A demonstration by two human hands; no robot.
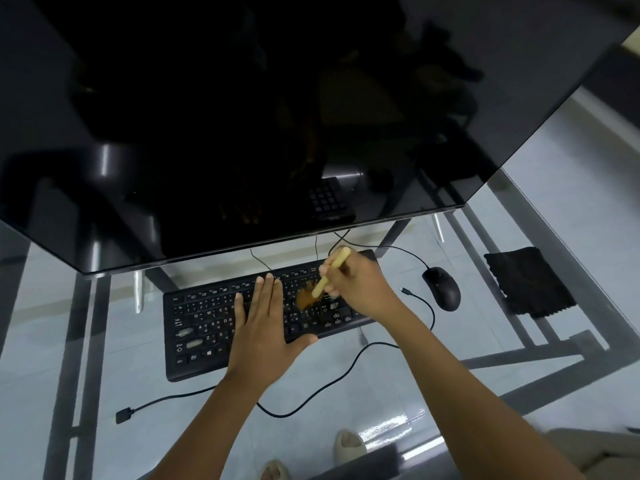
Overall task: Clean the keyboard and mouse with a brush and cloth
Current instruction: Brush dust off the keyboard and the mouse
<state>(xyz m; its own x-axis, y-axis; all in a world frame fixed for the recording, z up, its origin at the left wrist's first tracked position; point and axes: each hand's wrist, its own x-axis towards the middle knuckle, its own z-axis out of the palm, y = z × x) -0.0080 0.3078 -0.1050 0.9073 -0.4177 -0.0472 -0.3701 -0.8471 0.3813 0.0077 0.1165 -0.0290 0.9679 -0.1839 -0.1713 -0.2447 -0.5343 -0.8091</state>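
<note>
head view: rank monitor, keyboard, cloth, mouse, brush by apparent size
Largest to smallest as they appear:
1. monitor, though it sits nearest the camera
2. keyboard
3. cloth
4. mouse and brush: too close to rank; the right hand hides part of the brush.

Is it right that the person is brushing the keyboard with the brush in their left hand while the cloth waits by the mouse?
Not quite. The head view shows the brush in the right hand. The left hand lies flat on the keyboard. The cloth does wait by the mouse.
</note>
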